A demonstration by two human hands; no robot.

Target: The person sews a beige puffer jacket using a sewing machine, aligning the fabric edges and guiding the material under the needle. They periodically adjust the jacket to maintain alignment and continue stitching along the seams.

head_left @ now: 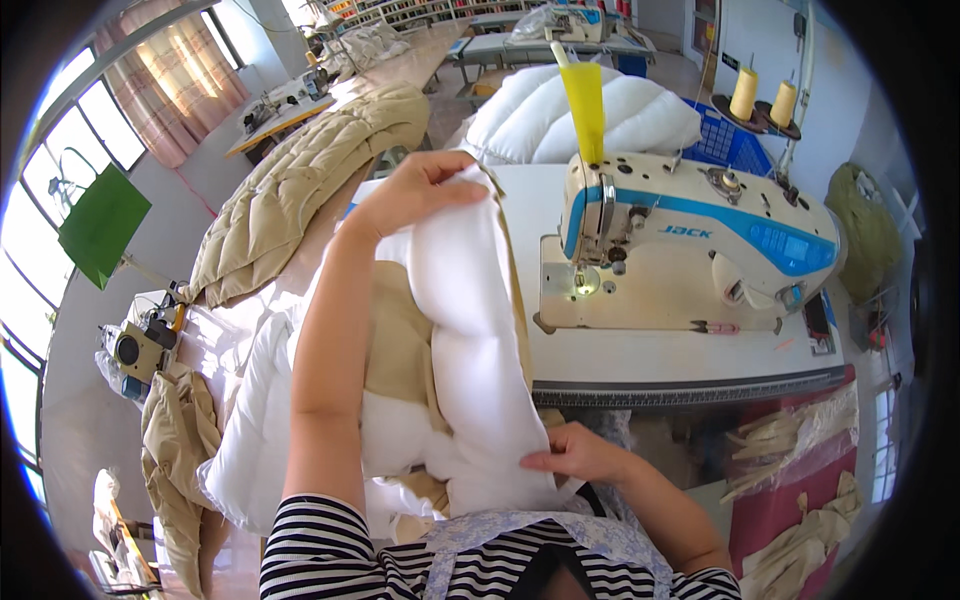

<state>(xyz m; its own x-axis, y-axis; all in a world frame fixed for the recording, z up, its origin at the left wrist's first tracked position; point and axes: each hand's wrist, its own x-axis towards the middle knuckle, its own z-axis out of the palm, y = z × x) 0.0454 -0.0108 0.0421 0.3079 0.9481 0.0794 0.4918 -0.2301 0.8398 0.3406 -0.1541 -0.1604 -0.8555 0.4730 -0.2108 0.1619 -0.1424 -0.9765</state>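
Observation:
A white quilted, padded garment piece (470,310) with a khaki fabric side (395,345) lies across my lap and the left part of the sewing table. My left hand (415,195) is closed on the far end of its edge, thumb on top, holding it raised. Closer to my body, my right hand (580,453) pinches the near end of the same edge. The edge, with a narrow khaki strip along it, runs fairly straight between both hands. To the right stands a white and blue sewing machine (690,235), its needle area (585,280) lit and apart from the fabric.
Red-handled small snips (716,327) lie on the machine bed. Yellow thread cones (743,95) stand behind the machine, near a blue crate (725,140). A white puffy piece (585,115) lies beyond the table. Khaki quilted pieces (300,190) cover the left side; khaki strips (790,440) hang at right.

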